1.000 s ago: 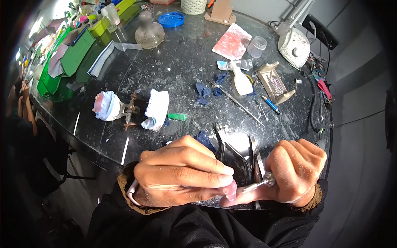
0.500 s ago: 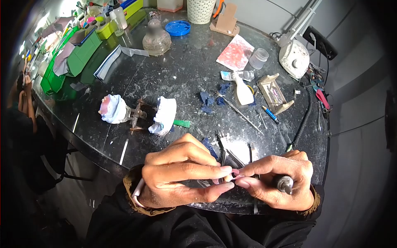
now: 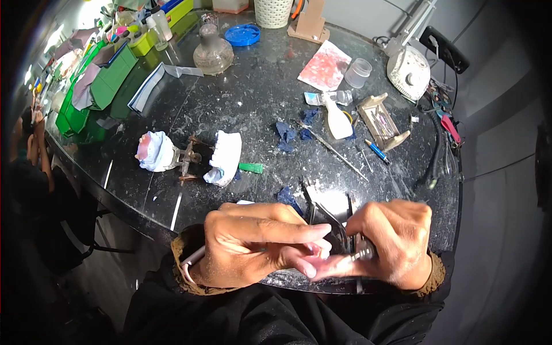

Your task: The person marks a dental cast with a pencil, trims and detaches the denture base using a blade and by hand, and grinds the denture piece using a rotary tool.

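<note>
My left hand [image 3: 253,244] is closed in a pinch around a small pinkish denture piece [image 3: 315,249], mostly hidden by the fingertips. My right hand [image 3: 399,241] grips a rotary handpiece [image 3: 363,250], its metal nose pointing left toward the piece. The right thumb stretches across to touch the left fingertips. Whether the nose touches the piece cannot be made out. Beyond my left hand lies a metal articulator [image 3: 188,160] with two plaster dental casts, a left one [image 3: 158,152] bearing pink material and a white right one [image 3: 225,158].
Past my hands lie blue scraps [image 3: 286,135], a thin metal tool [image 3: 333,150], a white bottle [image 3: 336,119], a wooden holder [image 3: 382,123] and a blue pen-like tool [image 3: 376,151]. A glass flask [image 3: 213,54] stands farther back. Green bins [image 3: 112,77] line the left.
My right hand has turned, swinging the handpiece's nose left toward the denture piece. The right thumb now extends under the left fingertips. The left fingers have shifted and hide more of the piece.
</note>
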`<state>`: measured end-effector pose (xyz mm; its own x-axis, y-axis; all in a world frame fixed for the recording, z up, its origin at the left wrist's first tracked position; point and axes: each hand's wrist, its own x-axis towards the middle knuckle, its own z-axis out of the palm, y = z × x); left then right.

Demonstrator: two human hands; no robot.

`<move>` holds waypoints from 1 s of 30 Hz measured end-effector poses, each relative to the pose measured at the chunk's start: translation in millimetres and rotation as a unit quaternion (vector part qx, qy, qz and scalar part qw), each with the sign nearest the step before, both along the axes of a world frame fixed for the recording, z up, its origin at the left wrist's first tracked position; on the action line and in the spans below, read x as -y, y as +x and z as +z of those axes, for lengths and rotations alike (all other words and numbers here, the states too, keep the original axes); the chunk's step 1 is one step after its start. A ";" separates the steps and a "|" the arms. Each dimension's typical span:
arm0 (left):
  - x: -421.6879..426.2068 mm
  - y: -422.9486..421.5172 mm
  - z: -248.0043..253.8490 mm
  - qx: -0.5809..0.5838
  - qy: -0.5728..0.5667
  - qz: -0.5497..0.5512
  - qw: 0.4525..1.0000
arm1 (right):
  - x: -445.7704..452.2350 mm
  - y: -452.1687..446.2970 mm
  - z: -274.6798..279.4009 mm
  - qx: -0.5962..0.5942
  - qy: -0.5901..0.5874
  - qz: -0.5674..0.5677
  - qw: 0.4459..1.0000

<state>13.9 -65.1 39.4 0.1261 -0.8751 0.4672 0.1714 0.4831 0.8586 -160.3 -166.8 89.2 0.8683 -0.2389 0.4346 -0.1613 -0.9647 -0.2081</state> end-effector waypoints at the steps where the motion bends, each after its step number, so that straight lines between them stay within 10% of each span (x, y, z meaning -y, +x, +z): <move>1: 0.7 -0.2 0.1 0.011 -0.001 0.004 1.000 | 1.1 0.5 -0.6 -0.005 -0.011 -0.010 1.000; 30: 3.3 2.6 0.6 0.062 0.001 0.025 0.998 | 0.4 0.0 -9.3 -0.025 -0.106 -0.048 0.993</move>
